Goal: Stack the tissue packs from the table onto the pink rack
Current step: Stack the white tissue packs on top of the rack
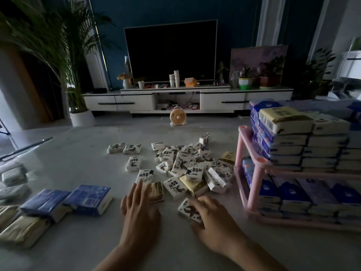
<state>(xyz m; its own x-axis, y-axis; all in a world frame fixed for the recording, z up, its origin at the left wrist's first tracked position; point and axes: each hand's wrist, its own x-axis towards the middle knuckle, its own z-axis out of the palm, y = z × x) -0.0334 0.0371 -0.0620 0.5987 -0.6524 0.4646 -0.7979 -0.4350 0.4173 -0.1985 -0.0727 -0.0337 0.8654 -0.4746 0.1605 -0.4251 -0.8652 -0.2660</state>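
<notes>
Standing by the table [78,153] here, and it's pretty crowded. The person's left hand [139,210] lies flat with fingers straight, fingertips touching a gold pack [156,191] at the near edge of the heap of small packs [187,165], holding nothing. The right hand [212,216] is draped over a white pack [186,209] with dark print that sits apart from the heap on the near side. The fingers are loosely bent over its far edge, but I honestly can't tell if it's actually gripped or just covered. The pink rack [255,189] stands at the right of the table, its left posts just beside the heap's right edge, so there's only a thin strip of bare tabletop between them. Its top shelf carries tall stacks of packs [312,145] and the lower shelf is filled with blue packs [293,194], leaving little room. Off to the left, big blue packs [88,199] and beige packs [21,228] lie near the table's front-left edge. The widest open patch is the near middle, around the forearms, plus the far left part of the top. Beyond the table's far rim, a small fan [177,116] sits on the floor in front of the TV stand [222,100].
</notes>
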